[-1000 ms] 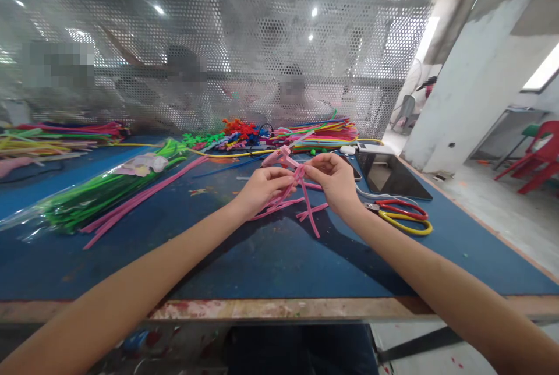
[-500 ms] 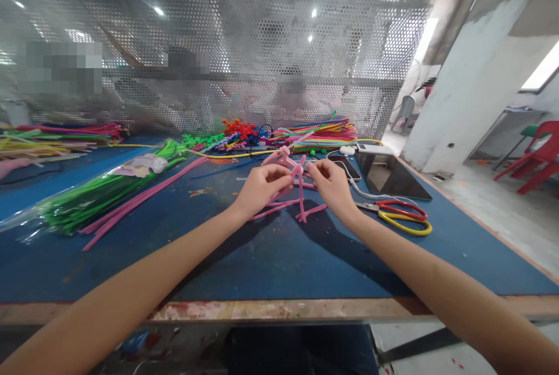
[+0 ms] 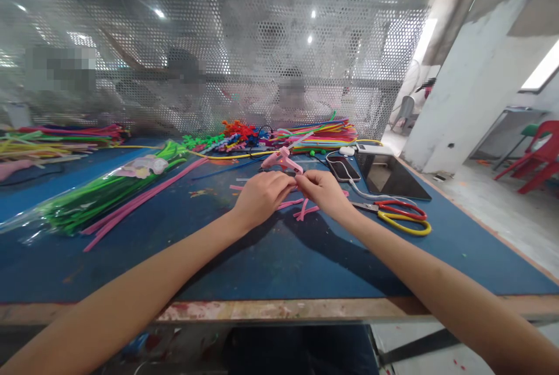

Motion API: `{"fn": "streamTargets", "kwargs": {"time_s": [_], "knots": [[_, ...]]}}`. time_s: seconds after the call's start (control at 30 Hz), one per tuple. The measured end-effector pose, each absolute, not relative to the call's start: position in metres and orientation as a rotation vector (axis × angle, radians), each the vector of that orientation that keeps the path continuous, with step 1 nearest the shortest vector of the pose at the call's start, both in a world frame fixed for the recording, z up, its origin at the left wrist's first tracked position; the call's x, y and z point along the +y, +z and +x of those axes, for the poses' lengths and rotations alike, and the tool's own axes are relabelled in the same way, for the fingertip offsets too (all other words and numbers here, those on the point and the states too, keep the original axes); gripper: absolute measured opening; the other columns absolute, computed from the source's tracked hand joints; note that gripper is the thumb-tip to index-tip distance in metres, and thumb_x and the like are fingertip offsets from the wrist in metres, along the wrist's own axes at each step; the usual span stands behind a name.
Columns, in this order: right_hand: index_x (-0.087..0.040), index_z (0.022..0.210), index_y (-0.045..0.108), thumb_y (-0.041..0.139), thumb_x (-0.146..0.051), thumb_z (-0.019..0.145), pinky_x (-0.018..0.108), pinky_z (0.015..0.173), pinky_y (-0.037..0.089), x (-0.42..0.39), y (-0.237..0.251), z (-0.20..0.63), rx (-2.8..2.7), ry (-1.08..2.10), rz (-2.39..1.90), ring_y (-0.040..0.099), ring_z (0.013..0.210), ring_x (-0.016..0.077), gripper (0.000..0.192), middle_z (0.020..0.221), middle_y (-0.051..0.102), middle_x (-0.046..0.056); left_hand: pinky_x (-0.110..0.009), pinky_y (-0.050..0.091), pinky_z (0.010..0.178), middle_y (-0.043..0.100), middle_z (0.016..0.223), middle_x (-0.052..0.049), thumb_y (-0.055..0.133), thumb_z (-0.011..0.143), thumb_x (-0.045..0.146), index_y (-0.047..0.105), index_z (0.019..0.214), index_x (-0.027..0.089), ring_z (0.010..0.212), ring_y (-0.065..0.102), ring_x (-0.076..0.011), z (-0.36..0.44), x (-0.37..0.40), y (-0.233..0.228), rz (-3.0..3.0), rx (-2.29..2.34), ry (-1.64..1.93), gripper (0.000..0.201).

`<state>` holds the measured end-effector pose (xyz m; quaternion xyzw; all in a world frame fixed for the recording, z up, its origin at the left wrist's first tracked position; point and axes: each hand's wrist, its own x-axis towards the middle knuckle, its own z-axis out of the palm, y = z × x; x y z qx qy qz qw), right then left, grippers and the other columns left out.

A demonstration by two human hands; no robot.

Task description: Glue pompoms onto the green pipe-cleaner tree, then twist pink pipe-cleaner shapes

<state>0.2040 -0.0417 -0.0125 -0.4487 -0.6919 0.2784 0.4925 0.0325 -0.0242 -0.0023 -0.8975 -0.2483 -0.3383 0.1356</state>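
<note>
The worn wooden front edge (image 3: 271,310) of the blue work table (image 3: 279,258) lies nearest, with both forearms reaching over it. To the right of the hands, red-and-yellow scissors (image 3: 399,215) lie flat on the blue surface, well clear of the work. To the left lie a bagged bundle of green pipe cleaners (image 3: 105,191) and several long pink ones (image 3: 140,200) beside it.

The left hand (image 3: 261,195) and right hand (image 3: 325,191) meet at table centre, low over the surface, fingertips nearly touching. Both are pinched closed on the short pink pipe-cleaner pieces (image 3: 301,207). The pieces are bent and crossed, with loose ends lying on the table just under and right of the fingers; the gripped portion is hidden by the fingers.

Just beyond the hands lies a pink glue gun (image 3: 282,159); right of it, a phone (image 3: 343,167) on a white cable and a dark tablet (image 3: 391,177). Farther back are heaps of multicoloured pipe cleaners (image 3: 314,130) against a perforated metal screen (image 3: 218,55), behind which other people sit.
</note>
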Motion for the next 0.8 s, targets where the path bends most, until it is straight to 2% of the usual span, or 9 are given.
{"fn": "streamTargets", "kwargs": {"time_s": [0.17, 0.33, 0.53, 0.63, 0.8], "knots": [[-0.017, 0.056, 0.045, 0.046, -0.036, 0.082, 0.023, 0.050, 0.026, -0.037, -0.014, 0.209, -1.769, 0.703, -1.028, 0.036, 0.052, 0.0086, 0.032, 0.052, 0.042, -0.005, -0.025, 0.043, 0.076, 0.065, 0.086, -0.004, 0.044, 0.091, 0.026, 0.061, 0.090, 0.016, 0.081, 0.059, -0.0158, 0.034, -0.025, 0.000, -2.885, -0.864, -1.123, 0.019], [-0.018, 0.055, 0.043, 0.049, -0.033, 0.081, 0.024, 0.051, 0.023, -0.039, -0.012, 0.210, -1.783, 0.700, -0.984, 0.033, 0.053, 0.0083, 0.031, 0.053, 0.039, -0.005, -0.026, 0.040, 0.072, 0.059, 0.080, -0.002, 0.047, 0.088, 0.032, 0.060, 0.083, 0.016, 0.076, 0.053, -0.0158, 0.038, -0.025, 0.005, -3.161, -1.201, -1.263, 0.022], [-0.017, 0.055, 0.047, 0.056, -0.032, 0.077, 0.024, 0.052, 0.022, -0.043, -0.010, 0.209, -1.726, 0.808, -0.933, 0.032, 0.055, 0.0077, 0.028, 0.055, 0.040, -0.005, -0.028, 0.046, 0.061, 0.060, 0.071, -0.004, 0.043, 0.086, 0.046, 0.057, 0.083, 0.014, 0.064, 0.058, -0.0157, 0.035, -0.013, 0.003, -3.601, -1.206, -1.105, 0.035], [-0.017, 0.055, 0.047, 0.056, -0.037, 0.075, 0.024, 0.050, 0.023, -0.043, -0.010, 0.205, -1.635, 0.970, -0.913, 0.033, 0.050, 0.0072, 0.030, 0.052, 0.040, -0.006, -0.027, 0.046, 0.058, 0.059, 0.066, -0.003, 0.045, 0.086, 0.045, 0.056, 0.079, 0.014, 0.059, 0.058, -0.0147, 0.032, -0.009, 0.004, -3.635, -1.142, -1.076, 0.034], [-0.019, 0.059, 0.045, 0.055, -0.047, 0.071, 0.023, 0.041, 0.019, -0.046, -0.011, 0.199, -1.435, 1.291, -0.912, 0.027, 0.039, 0.0055, 0.032, 0.047, 0.038, -0.007, -0.028, 0.044, 0.074, 0.063, 0.084, -0.004, 0.053, 0.084, 0.033, 0.060, 0.087, 0.016, 0.079, 0.057, -0.0162, 0.030, -0.014, 0.004, -3.320, -0.976, -1.218, 0.018]]}}
